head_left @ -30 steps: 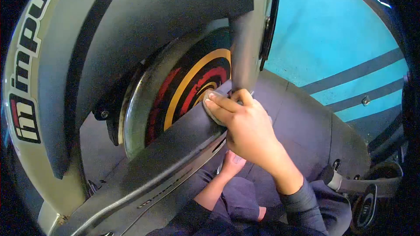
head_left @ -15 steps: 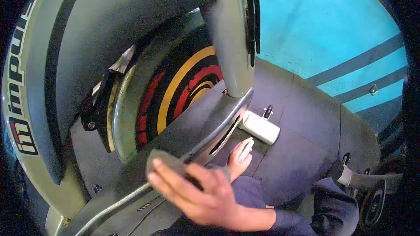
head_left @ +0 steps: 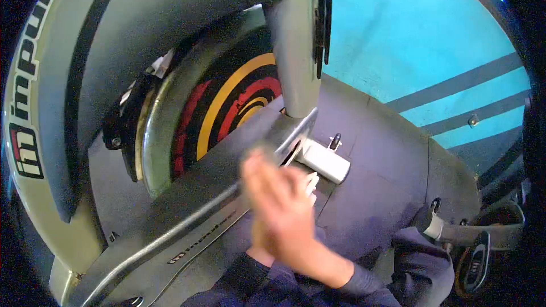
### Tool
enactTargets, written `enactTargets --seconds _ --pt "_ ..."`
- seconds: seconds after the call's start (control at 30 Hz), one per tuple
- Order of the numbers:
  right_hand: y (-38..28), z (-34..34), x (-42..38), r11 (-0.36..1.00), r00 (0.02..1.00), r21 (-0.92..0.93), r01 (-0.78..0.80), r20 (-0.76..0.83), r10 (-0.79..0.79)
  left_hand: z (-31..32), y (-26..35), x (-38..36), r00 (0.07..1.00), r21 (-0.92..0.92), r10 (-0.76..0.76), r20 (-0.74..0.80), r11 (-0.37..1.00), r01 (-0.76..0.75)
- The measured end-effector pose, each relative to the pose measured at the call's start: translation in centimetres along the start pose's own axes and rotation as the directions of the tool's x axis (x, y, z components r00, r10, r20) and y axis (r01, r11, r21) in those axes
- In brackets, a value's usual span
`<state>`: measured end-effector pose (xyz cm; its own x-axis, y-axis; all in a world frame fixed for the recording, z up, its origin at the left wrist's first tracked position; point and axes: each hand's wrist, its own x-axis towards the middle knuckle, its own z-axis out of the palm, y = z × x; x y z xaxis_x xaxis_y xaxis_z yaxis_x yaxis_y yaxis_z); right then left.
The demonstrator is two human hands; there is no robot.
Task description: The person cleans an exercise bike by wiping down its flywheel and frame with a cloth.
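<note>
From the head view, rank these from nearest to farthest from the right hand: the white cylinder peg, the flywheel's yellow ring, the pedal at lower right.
1. white cylinder peg, just right of the blurred right hand.
2. yellow ring, up and left on the flywheel.
3. pedal, far lower right.

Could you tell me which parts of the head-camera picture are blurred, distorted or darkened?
Head view: the right hand is smeared by motion blur, so its grip cannot be read, and the left hand is mostly hidden behind it; the flywheel and grey frame bar stay fairly sharp; fisheye bending curves the straight edges, and the corners are vignetted black.
</note>
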<state>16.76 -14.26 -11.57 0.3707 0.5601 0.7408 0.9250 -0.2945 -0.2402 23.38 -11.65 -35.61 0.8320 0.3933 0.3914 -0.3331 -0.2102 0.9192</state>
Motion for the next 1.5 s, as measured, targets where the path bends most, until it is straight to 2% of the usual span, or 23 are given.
enactTargets --seconds 0.03,0.07,0.13,0.27,0.3,0.37,0.53,0.57,0.7,0.87,0.93,0.97,1.03,1.07,1.13,1.17,1.27,1.37,1.5 --pt "-2.3 0.5 -0.6 0.99 0.999 0.135 -0.039 -0.018 0.041 -0.4 1.3 0.4 1.0 -0.007 0.01 0.001 1.0 -0.01" --pt "-3.7 0.2 -0.8 0.997 0.999 0.08 0.012 -0.041 -0.008 -0.9 3.0 1.2 0.998 0.022 0.058 0.017 0.998 -0.058" --pt "-5.7 -0.3 -0.6 0.997 0.993 0.001 0.083 -0.084 -0.083 -1.0 3.2 1.3 0.998 0.064 0.061 0.024 0.996 -0.063" --pt "-2.3 0.4 -0.8 0.968 0.966 0.047 0.245 -0.094 -0.24 -1.2 2.8 0.9 0.997 0.061 0.074 -0.003 0.995 -0.074" --pt "-1.2 0.4 -0.7 0.967 0.965 0.056 0.25 -0.094 -0.244 -1.1 2.9 0.6 0.996 -0.048 -0.084 -0.028 0.995 0.083" --pt "1.0 0.7 -0.6 0.986 0.985 0.062 0.155 -0.088 -0.149 -0.9 3.2 0.3 0.969 -0.166 -0.246 -0.038 0.957 0.236" --pt "8.1 1.0 1.5 0.998 0.984 -0.017 -0.057 -0.171 0.053 -0.4 3.9 1.7 0.995 0.085 0.023 -0.093 0.996 -0.015" --pt "8.7 0.6 1.7 0.995 0.988 0.091 -0.047 -0.144 0.059 -0.4 3.8 1.8 0.995 0.099 0.044 -0.088 0.994 -0.036" --pt "6.8 0.4 1.6 0.988 0.982 0.099 -0.12 -0.137 0.133 -0.6 2.5 2.0 0.999 0.047 0.034 -0.015 0.998 -0.033" --pt "1.1 0.0 0.0 0.992 0.995 0.096 -0.076 -0.055 0.082 -2.0 4.6 1.4 0.99 -0.009 -0.011 0.142 1.0 0.012" --pt "-1.4 0.1 -0.8 0.99 0.999 0.14 -0.031 -0.02 0.035 -1.9 4.3 1.2 0.989 -0.006 0.004 0.147 1.0 -0.003" --pt "-2.6 0.6 -1.8 1.0 0.999 0.011 -0.027 -0.028 0.028 -1.7 3.6 1.3 0.993 0.011 0.014 0.114 1.0 -0.016" --pt "-3.3 1.7 -2.1 0.999 0.991 -0.04 0.007 -0.136 -0.013 -1.6 3.2 1.3 0.996 0.034 0.02 0.085 0.999 -0.023" --pt "-3.2 1.6 -2.0 0.999 0.988 -0.007 0.037 -0.148 -0.038 -1.7 3.1 1.1 0.994 0.011 -0.006 0.11 1.0 0.005" --pt "-1.5 0.5 -1.3 0.996 0.994 0.028 0.09 -0.064 -0.088 -2.0 3.5 0.9 0.988 -0.014 -0.039 0.146 0.999 0.042" --pt "-0.6 0.0 -0.9 0.996 0.997 0.051 0.077 -0.003 -0.077 -2.0 3.6 1.1 0.988 -0.021 -0.044 0.148 0.999 0.047" --pt "3.3 1.3 -0.8 0.999 0.994 -0.04 -0.021 -0.108 0.017 -1.6 3.1 0.7 0.993 -0.014 -0.025 0.113 1.0 0.027" --pt "6.0 1.1 -0.2 0.992 0.985 -0.019 -0.127 -0.117 0.124 -1.5 2.9 1.4 0.996 -0.009 -0.003 0.085 1.0 0.003" --pt "5.1 0.8 -0.6 0.979 0.977 0.033 -0.202 -0.068 0.204 -1.4 3.2 1.8 0.997 -0.036 0.014 0.075 0.999 -0.012"
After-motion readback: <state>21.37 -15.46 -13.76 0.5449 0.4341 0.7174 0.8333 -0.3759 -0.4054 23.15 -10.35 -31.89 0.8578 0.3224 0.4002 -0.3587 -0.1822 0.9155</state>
